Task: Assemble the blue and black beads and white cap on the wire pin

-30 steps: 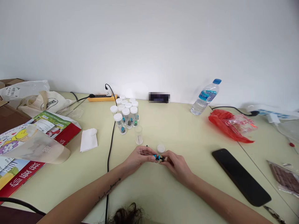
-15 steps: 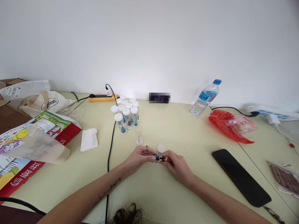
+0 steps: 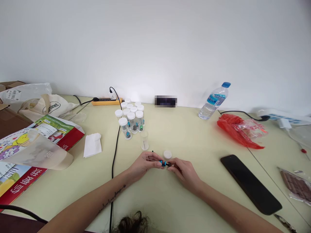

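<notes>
My left hand (image 3: 145,164) is closed, pinching a small blue-and-black metal piece (image 3: 164,163) between thumb and fingers. Thin metal rods (image 3: 150,158) stick out leftward over the same fingers. At the piece's dark right end, my right hand (image 3: 185,170) has its thumb and fingertips pinched around the tip. Just beyond the hands lies a round white cap (image 3: 167,154). A clear uncapped vial (image 3: 144,142) with a thin dark item inside stands behind my left hand. How the piece is joined to the rods is too small to tell.
Several white-capped vials (image 3: 131,119) with small coloured pieces stand behind. A black cable (image 3: 115,155) crosses the table on the left, near folded tissue (image 3: 92,145) and a plastic jug (image 3: 52,158). Rightward are a phone (image 3: 250,183), a red bag (image 3: 234,129) and a leaning water bottle (image 3: 213,102).
My right fingertips have shifted slightly at the dark end of the piece. My left hand keeps its place, and the things on the table stay put.
</notes>
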`<action>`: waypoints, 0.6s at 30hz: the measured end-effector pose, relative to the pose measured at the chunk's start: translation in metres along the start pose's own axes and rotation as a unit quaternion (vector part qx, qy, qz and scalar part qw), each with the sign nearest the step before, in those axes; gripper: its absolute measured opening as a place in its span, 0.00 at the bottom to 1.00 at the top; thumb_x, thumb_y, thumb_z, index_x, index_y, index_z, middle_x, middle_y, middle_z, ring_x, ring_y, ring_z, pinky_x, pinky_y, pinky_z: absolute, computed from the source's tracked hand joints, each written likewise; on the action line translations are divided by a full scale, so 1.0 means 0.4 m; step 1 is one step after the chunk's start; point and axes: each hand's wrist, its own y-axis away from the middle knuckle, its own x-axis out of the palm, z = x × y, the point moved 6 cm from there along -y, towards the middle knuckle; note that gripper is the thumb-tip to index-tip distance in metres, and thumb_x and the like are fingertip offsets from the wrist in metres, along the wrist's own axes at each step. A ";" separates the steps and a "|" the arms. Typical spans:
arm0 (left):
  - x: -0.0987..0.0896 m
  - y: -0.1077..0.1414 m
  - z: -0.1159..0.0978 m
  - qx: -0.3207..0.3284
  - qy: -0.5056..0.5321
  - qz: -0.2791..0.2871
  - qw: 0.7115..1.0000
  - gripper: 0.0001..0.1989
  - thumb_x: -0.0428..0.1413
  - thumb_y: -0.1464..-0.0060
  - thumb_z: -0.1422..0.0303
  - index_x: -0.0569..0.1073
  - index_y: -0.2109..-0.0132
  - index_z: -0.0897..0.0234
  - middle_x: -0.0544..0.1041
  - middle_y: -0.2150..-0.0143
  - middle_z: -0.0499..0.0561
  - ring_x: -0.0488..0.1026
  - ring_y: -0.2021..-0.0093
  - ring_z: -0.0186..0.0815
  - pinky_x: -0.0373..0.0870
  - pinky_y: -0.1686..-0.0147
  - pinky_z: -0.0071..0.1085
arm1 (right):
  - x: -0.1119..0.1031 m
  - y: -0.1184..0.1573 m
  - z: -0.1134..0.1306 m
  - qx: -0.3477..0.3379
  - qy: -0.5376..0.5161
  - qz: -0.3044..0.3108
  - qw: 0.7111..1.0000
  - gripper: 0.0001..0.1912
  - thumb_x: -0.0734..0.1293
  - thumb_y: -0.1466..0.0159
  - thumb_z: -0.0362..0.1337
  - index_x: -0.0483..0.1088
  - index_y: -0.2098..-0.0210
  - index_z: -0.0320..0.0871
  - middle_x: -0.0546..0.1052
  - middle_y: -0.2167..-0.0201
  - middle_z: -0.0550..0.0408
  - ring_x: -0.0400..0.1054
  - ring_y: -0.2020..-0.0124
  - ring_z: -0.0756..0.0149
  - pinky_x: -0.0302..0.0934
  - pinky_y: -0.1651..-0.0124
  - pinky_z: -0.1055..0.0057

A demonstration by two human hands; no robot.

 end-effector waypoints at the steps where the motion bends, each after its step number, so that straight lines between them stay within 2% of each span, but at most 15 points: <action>1: -0.001 0.000 0.001 -0.002 -0.001 -0.001 1.000 0.10 0.64 0.57 0.70 0.77 0.64 0.68 0.79 0.65 0.55 0.75 0.64 0.38 0.67 0.56 0.36 | 0.001 -0.001 0.000 0.000 -0.001 0.011 1.000 0.09 0.55 0.31 0.39 0.65 0.63 0.45 0.73 0.73 0.57 0.66 0.74 0.69 0.57 0.70 0.75; 4: -0.002 0.000 0.004 -0.003 -0.003 -0.006 1.000 0.11 0.64 0.57 0.69 0.77 0.64 0.69 0.79 0.65 0.55 0.75 0.64 0.38 0.67 0.56 0.36 | 0.003 -0.001 -0.002 0.000 0.001 0.021 1.000 0.11 0.54 0.31 0.39 0.65 0.64 0.45 0.73 0.73 0.57 0.66 0.74 0.69 0.57 0.70 0.74; 10: -0.001 -0.001 0.001 0.001 -0.002 -0.011 1.000 0.12 0.65 0.59 0.68 0.77 0.65 0.69 0.78 0.65 0.55 0.75 0.64 0.37 0.67 0.56 0.36 | 0.002 0.005 -0.007 0.001 0.000 -0.022 1.000 0.06 0.56 0.32 0.38 0.63 0.59 0.44 0.74 0.71 0.57 0.65 0.75 0.70 0.58 0.70 0.74; 16: -0.003 -0.001 0.005 -0.002 -0.003 -0.005 1.000 0.11 0.64 0.57 0.69 0.77 0.64 0.69 0.79 0.65 0.55 0.75 0.65 0.37 0.67 0.57 0.35 | 0.003 0.001 0.001 -0.010 0.013 0.016 1.000 0.12 0.54 0.31 0.40 0.65 0.66 0.44 0.71 0.75 0.57 0.64 0.76 0.69 0.56 0.72 0.74; 18: -0.002 -0.001 0.003 -0.001 0.003 -0.002 1.000 0.11 0.64 0.57 0.69 0.77 0.64 0.69 0.79 0.65 0.55 0.75 0.65 0.37 0.67 0.57 0.35 | 0.000 0.000 0.002 -0.006 0.011 0.009 1.000 0.11 0.55 0.31 0.40 0.64 0.63 0.44 0.72 0.74 0.56 0.65 0.75 0.69 0.57 0.71 0.74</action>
